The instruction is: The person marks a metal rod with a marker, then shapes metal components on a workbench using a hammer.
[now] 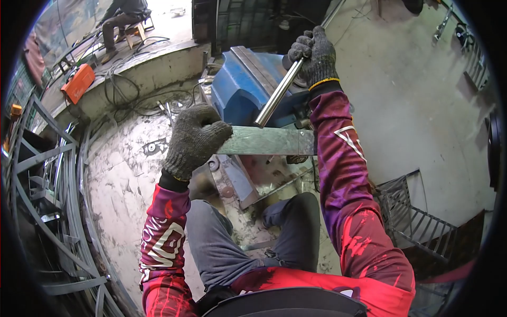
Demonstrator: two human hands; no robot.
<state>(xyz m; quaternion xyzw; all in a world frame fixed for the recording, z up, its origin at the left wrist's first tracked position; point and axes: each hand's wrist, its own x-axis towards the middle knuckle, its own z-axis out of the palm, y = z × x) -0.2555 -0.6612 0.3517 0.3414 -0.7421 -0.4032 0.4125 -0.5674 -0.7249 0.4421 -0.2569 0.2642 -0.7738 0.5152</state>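
Observation:
Both my hands wear dark grey knitted gloves. At the near left corner of a blue bench vise [237, 87], my left hand [196, 138] is closed on the left end of a flat metal bar [264, 141]. The bar runs sideways in front of the vise, and my right sleeve hides its far right end. My right hand [315, 57] wraps around a long shiny steel rod [277, 99] beside the vise. The rod slants from above the flat bar up past my hand. Whether it joins the vise is hidden.
Long metal strips [58, 211] are heaped along the left. An orange case [78, 83] and cables [124, 90] lie by a low ledge. Another person [120, 24] sits at the back left. A dark metal grille [422, 227] is at the right.

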